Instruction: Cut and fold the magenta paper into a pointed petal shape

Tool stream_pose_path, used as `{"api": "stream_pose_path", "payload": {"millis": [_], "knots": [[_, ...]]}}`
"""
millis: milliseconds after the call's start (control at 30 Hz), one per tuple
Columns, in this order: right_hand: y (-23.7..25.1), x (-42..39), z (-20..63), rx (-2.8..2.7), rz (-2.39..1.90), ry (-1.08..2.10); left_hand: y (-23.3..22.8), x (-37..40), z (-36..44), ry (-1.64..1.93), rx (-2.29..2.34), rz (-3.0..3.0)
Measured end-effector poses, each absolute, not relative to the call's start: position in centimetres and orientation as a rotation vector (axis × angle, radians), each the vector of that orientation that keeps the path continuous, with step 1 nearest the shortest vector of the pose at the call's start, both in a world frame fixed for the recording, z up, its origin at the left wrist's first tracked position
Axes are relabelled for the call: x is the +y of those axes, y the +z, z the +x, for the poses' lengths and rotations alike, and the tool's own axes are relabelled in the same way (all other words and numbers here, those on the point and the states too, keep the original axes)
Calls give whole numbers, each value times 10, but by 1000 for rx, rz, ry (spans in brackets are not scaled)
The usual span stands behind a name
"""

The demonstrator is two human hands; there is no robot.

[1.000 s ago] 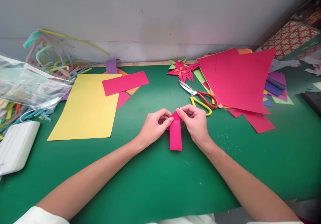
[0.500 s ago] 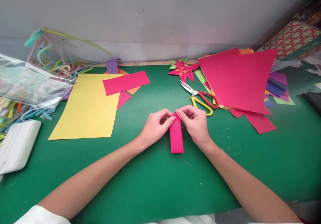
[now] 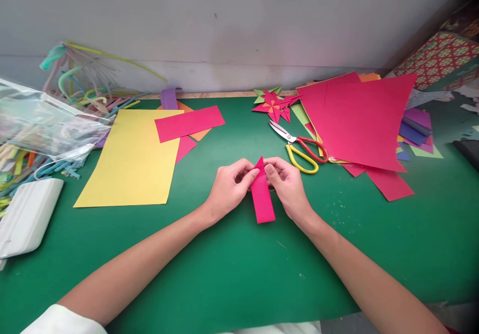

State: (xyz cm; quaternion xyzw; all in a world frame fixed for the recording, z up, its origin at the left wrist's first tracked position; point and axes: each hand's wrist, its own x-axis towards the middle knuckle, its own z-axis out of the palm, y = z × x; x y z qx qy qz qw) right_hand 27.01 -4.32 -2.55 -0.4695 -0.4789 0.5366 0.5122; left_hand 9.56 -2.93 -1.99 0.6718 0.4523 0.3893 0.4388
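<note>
Between my hands stands a narrow strip of pink-red paper, its upper end folded to a point. My left hand pinches the strip near that tip, thumb in front and fingers curled behind. My right hand is at the other edge, its thumb and curled fingers against the upper part of the strip; the fingertips behind the paper are hidden. The strip's lower end hangs free over the green table. Just beyond my right hand lie scissors with one red and one yellow handle.
A yellow sheet lies left, with a red strip across its corner. Red sheets are stacked right, beside a folded paper star. At far left are pipe cleaners, a clear plastic bag and a white device.
The strip's top now shows a sharp point above the fingers, and the strip has tilted slightly. My right thumb has shifted down from the tip.
</note>
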Motion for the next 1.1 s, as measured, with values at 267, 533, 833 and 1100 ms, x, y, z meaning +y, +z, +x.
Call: {"api": "stream_pose_path", "payload": {"millis": [267, 533, 833, 1100], "knots": [[-27, -49, 264, -1173, -1174, 1490, -10, -21, 88, 1135, 1179, 1771], [-23, -50, 263, -1138, -1020, 1362, -2, 2, 73, 1329, 1217, 1488], [-24, -51, 265, -1312, -945, 1377, -4, 17, 61, 1396, 1182, 1399], [-19, -47, 266, -1296, -988, 1303, 0, 14, 63, 1394, 1171, 1393]]}}
